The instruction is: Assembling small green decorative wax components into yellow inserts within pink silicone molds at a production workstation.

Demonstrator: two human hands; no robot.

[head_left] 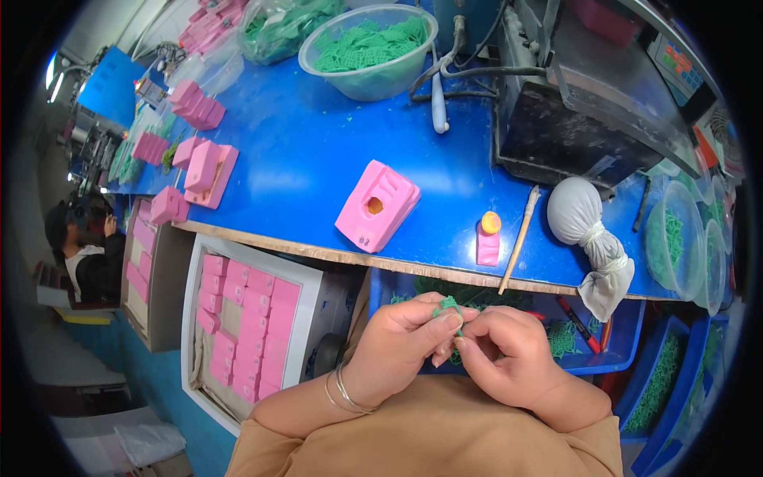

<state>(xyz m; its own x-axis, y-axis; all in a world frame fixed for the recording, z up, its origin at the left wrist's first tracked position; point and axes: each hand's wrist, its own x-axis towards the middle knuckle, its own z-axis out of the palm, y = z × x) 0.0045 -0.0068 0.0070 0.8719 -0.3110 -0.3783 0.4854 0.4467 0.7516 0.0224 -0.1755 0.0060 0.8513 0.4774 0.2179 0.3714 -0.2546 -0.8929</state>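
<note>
My left hand (409, 330) pinches a small green piece (450, 304) between thumb and fingers, just past the front edge of the blue table. Close against it, my right hand (509, 346) has its thumb and fingertips closed on the lower end of the same piece. Fingers cover most of the piece, so its full shape is hidden. Ahead on the table lies a pink block mold (391, 196) with an orange-brown hole in its top. A smaller pink piece (488, 248) with a round yellow top lies to its right.
A wooden stick (520, 238) and a tied white cloth pouch (584, 230) lie to the right. At the back are a bowl of green pieces (373, 48) and a dark machine (580, 127). Below, a blue drawer (596, 364) and a tray of pink blocks (258, 318) stick out.
</note>
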